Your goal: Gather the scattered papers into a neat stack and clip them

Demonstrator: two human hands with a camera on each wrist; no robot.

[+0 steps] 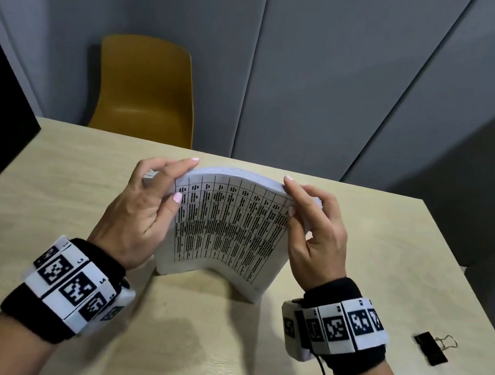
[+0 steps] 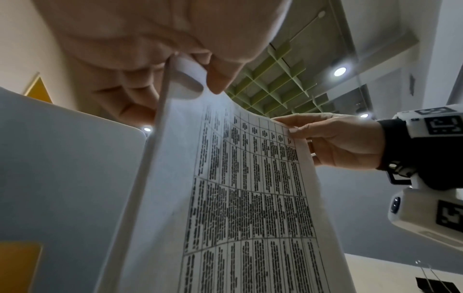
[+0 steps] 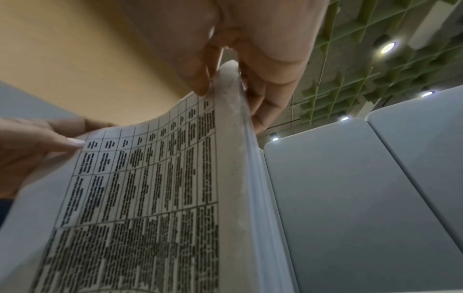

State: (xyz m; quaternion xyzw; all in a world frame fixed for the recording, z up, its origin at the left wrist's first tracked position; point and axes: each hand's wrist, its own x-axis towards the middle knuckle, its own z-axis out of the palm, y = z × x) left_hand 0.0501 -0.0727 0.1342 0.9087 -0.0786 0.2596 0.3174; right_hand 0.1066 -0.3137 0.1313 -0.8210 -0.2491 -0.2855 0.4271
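We see both hands, left (image 1: 139,213) and right (image 1: 316,236), pinching the stack's (image 1: 227,226) side edges; thumbs in front, fingers behind. Stack upright on the table (image 1: 47,183), bowed, long axis vertical; clip (image 1: 431,347) apart.

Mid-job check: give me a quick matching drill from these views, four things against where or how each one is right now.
Things:
1. paper stack
2. binder clip
3. yellow chair
4. left hand

States:
A. lies untouched on the table, right of the right hand
B. pinches the stack's upper left corner
C. stands on its lower edge, bowed
D. behind the table's far edge

Pairs: 1-C, 2-A, 3-D, 4-B
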